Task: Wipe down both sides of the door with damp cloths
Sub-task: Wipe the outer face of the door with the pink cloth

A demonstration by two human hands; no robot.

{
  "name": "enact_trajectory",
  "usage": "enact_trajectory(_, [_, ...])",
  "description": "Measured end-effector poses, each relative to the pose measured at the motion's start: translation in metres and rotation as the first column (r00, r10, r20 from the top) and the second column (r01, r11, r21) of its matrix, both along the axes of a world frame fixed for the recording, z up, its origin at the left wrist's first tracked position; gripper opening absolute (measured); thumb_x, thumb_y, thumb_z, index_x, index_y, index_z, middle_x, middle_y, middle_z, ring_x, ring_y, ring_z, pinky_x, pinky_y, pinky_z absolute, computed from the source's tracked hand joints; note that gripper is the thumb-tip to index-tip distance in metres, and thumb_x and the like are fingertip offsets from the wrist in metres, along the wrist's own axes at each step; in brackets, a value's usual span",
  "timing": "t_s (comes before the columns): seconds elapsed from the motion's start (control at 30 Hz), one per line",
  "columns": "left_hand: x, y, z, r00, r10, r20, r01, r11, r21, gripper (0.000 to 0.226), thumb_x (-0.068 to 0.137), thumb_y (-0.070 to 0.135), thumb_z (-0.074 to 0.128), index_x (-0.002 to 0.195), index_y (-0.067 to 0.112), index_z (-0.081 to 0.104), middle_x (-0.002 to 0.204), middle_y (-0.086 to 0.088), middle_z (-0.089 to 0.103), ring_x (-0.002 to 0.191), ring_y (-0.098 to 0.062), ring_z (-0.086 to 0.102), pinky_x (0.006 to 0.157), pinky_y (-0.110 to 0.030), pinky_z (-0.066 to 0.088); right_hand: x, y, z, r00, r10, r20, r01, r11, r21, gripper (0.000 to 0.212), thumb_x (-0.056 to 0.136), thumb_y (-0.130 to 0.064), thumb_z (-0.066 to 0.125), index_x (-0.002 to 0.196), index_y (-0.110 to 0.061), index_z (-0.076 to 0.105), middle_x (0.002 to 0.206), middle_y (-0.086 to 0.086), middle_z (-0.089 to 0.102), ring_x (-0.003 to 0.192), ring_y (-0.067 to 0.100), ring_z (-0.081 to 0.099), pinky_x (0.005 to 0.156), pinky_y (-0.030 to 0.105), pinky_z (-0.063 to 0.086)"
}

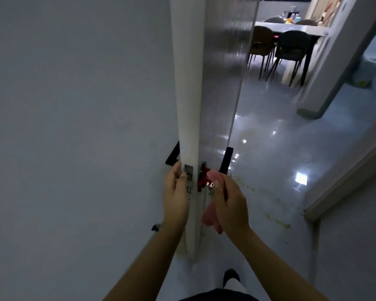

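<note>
I face the narrow edge of a white door (188,94) that stands open, one face to the left and one to the right. A black lever handle (172,155) sticks out on the left face and another black handle (225,159) on the right. My left hand (175,195) grips the door edge beside the metal latch plate (188,177). My right hand (230,205) holds a pink cloth (208,216) against the right face just below the handle, next to a red key tag (203,178) at the lock.
A glossy tiled floor (280,148) stretches beyond the door. A dining table (291,29) with several chairs stands at the back. A white door frame (343,174) runs along the right. My foot (231,276) is on the floor below.
</note>
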State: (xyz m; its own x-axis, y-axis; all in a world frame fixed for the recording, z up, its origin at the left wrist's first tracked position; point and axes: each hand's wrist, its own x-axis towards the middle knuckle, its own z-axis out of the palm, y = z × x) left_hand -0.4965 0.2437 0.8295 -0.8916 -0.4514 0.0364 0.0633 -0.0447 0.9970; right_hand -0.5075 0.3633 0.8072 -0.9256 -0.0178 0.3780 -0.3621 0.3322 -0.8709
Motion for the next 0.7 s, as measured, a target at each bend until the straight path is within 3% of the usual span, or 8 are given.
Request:
enact_trajectory(0.1, [-0.008,-0.02,0.003,0.997,0.079,0.02,-0.08,0.997,0.008,0.037,0.102,0.023,0.039,0.138,0.019,0.047,0.132,0.007,0.055,0.117,-0.002,0.051,0.092,-0.014,0.042,-0.011,-0.013,0.002,0.998,0.06,-0.002,-0.06,0.998,0.002,0.027,0.099,-0.027,0.041,0.122,-0.028,0.055,0.114,-0.022,0.058,0.107,-0.01,0.053,0.089,0.004,0.039])
enact_trajectory(0.23, [-0.023,-0.043,0.009,0.984,0.174,0.035,-0.174,0.985,0.004,0.03,0.101,0.026,0.04,0.128,0.018,0.051,0.123,0.005,0.056,0.106,-0.002,0.054,0.077,-0.008,0.042,-0.03,-0.028,0.003,0.985,0.167,0.051,-0.166,0.986,-0.013,0.033,0.099,-0.03,0.04,0.127,-0.021,0.056,0.115,-0.016,0.059,0.105,-0.014,0.051,0.085,-0.001,0.036])
enact_trajectory(0.43, [-0.041,-0.062,0.012,0.951,0.305,0.052,-0.306,0.952,-0.005,0.022,0.101,0.025,0.04,0.121,0.022,0.05,0.111,0.012,0.055,0.09,0.014,0.053,0.07,-0.003,0.039,-0.059,-0.041,0.012,0.924,0.351,0.151,-0.347,0.936,-0.052,0.024,0.097,-0.042,0.037,0.118,-0.05,0.044,0.116,-0.025,0.053,0.1,-0.025,0.045,0.078,-0.005,0.034])
enact_trajectory(0.53, [-0.05,-0.061,0.019,0.918,0.39,0.072,-0.393,0.919,0.025,0.022,0.101,0.025,0.039,0.118,0.021,0.052,0.106,0.013,0.055,0.086,0.015,0.053,0.069,-0.003,0.039,-0.078,-0.04,0.019,0.872,0.451,0.19,-0.447,0.892,-0.065,0.035,0.093,-0.048,0.035,0.126,-0.041,0.046,0.128,-0.016,0.05,0.105,-0.017,0.047,0.084,0.001,0.034])
enact_trajectory(0.6, [-0.053,-0.052,0.022,0.875,0.476,0.087,-0.482,0.874,0.059,0.029,0.1,0.027,0.04,0.124,0.018,0.053,0.112,0.01,0.056,0.097,0.006,0.054,0.081,-0.012,0.04,-0.093,-0.038,0.023,0.84,0.513,0.176,-0.516,0.856,-0.033,0.051,0.089,-0.053,0.033,0.134,-0.032,0.044,0.134,-0.012,0.047,0.113,-0.008,0.047,0.087,0.004,0.035])
enact_trajectory(0.7, [-0.053,-0.016,0.031,0.751,0.66,-0.026,-0.659,0.751,0.031,0.016,0.098,0.021,0.046,0.108,0.019,0.057,0.099,0.012,0.06,0.087,0.003,0.057,0.07,-0.006,0.042,-0.114,-0.029,0.031,0.778,0.622,0.09,-0.624,0.782,-0.016,0.043,0.093,-0.056,0.029,0.133,-0.044,0.038,0.129,-0.02,0.044,0.112,-0.019,0.04,0.086,-0.003,0.033])
